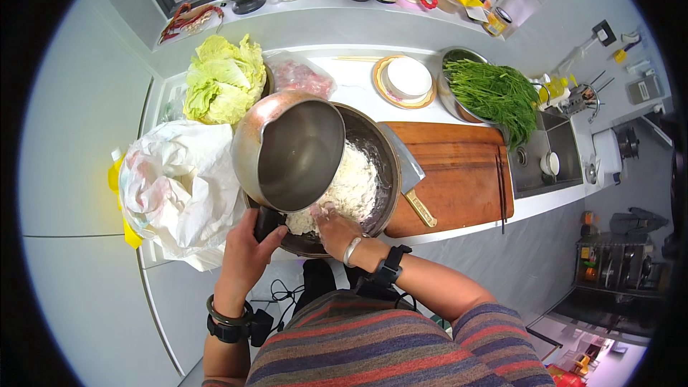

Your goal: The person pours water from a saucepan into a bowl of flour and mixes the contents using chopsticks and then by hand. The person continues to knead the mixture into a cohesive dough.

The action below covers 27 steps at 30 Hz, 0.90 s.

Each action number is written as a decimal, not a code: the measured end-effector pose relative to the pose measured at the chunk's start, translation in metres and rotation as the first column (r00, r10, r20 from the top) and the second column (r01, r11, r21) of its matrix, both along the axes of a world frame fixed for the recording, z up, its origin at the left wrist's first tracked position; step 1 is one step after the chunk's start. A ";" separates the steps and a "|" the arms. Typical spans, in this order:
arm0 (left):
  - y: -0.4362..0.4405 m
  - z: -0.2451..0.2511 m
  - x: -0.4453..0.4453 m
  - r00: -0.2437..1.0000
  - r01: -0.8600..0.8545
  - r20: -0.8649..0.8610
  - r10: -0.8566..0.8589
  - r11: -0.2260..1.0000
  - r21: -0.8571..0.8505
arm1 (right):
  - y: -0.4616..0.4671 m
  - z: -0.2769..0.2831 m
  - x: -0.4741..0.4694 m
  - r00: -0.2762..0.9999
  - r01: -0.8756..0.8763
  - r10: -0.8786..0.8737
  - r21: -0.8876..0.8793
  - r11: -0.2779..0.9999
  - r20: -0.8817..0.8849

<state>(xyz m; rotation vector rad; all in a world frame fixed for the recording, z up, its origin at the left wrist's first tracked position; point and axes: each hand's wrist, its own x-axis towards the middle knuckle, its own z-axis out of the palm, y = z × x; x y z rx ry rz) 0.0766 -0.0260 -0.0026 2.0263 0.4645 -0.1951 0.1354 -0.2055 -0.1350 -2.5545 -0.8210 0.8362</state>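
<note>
My left hand [248,250] grips the black handle [269,223] of a metal saucepan [301,156] with a pouring lip. The pan is tilted over a large dark basin [389,193] and hides its left part. Inside the basin lies a mass of floury, shaggy dough [352,183]. My right hand [338,231] reaches in over the near rim, its fingertips in the dough and partly hidden beside the pan. A cleaver [408,164] lies just right of the basin, its blade on the edge of a wooden cutting board [457,177].
Left stand a white cloth-like sack [177,188] and a cabbage [223,80]; behind the pan is bagged meat [301,76]. A white bowl [408,78] sits on a plate. Greens [492,88] overhang a metal basin near the sink [548,172]. Chopsticks [501,183] cross the board's right end.
</note>
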 end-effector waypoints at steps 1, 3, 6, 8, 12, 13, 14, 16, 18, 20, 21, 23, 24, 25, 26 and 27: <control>-0.001 -0.002 0.001 0.999 0.032 0.040 -0.034 0.998 0.053 | 0.000 0.003 0.001 1.000 -0.021 0.020 -0.039 0.999 -0.017; -0.003 -0.004 0.003 0.997 0.071 0.025 -0.076 0.983 0.169 | -0.001 0.007 0.003 0.998 -0.054 0.053 -0.075 0.996 -0.016; -0.007 -0.007 0.004 0.987 0.105 0.097 -0.131 0.966 0.236 | -0.001 0.012 0.004 0.999 -0.025 0.023 -0.048 0.999 -0.034; -0.008 -0.007 0.005 0.974 0.123 0.156 -0.167 0.958 0.259 | -0.001 0.013 0.003 1.000 -0.007 0.006 -0.028 1.000 -0.015; -0.010 -0.005 0.005 0.965 0.158 0.150 -0.216 0.933 0.325 | -0.002 0.012 -0.001 0.999 0.030 -0.030 -0.011 0.999 -0.011; -0.010 -0.005 0.005 0.962 0.163 0.153 -0.224 0.928 0.336 | -0.002 0.011 -0.002 0.999 0.026 -0.027 -0.017 1.000 -0.019; -0.011 -0.005 0.005 0.960 0.167 0.155 -0.233 0.923 0.347 | -0.002 0.011 -0.002 0.999 0.026 -0.026 -0.015 1.000 -0.021; -0.012 -0.004 0.005 0.956 0.173 0.160 -0.245 0.914 0.366 | -0.002 0.010 -0.002 0.999 0.026 -0.027 -0.012 1.000 -0.029; -0.013 -0.004 0.005 0.955 0.175 0.160 -0.250 0.909 0.378 | -0.002 0.010 -0.002 0.998 0.046 -0.046 -0.012 0.999 -0.034; -0.014 -0.003 0.005 0.953 0.181 0.154 -0.259 0.900 0.396 | -0.003 0.011 -0.002 0.997 0.051 -0.051 0.004 0.999 -0.049; -0.014 -0.003 0.005 0.953 0.184 0.149 -0.262 0.897 0.403 | -0.003 0.011 -0.002 0.997 0.063 -0.062 0.010 0.998 -0.055; -0.015 -0.002 0.006 0.955 0.178 0.154 -0.252 0.907 0.381 | -0.004 0.013 -0.002 0.995 0.080 -0.079 0.029 0.996 -0.055; -0.016 -0.002 0.007 0.959 0.174 0.148 -0.242 0.914 0.367 | -0.005 0.013 -0.002 0.994 0.092 -0.090 0.042 0.995 -0.061; -0.017 -0.001 0.007 0.958 0.176 0.154 -0.244 0.918 0.356 | -0.005 0.013 -0.002 0.995 0.081 -0.078 0.048 0.996 -0.064; -0.018 0.000 0.008 0.959 0.179 0.150 -0.242 0.923 0.342 | -0.006 0.012 -0.002 0.995 0.075 -0.070 0.058 0.996 -0.073; -0.019 0.001 0.009 0.963 0.180 0.134 -0.233 0.929 0.324 | -0.007 0.011 -0.003 0.996 0.076 -0.071 0.079 0.994 -0.059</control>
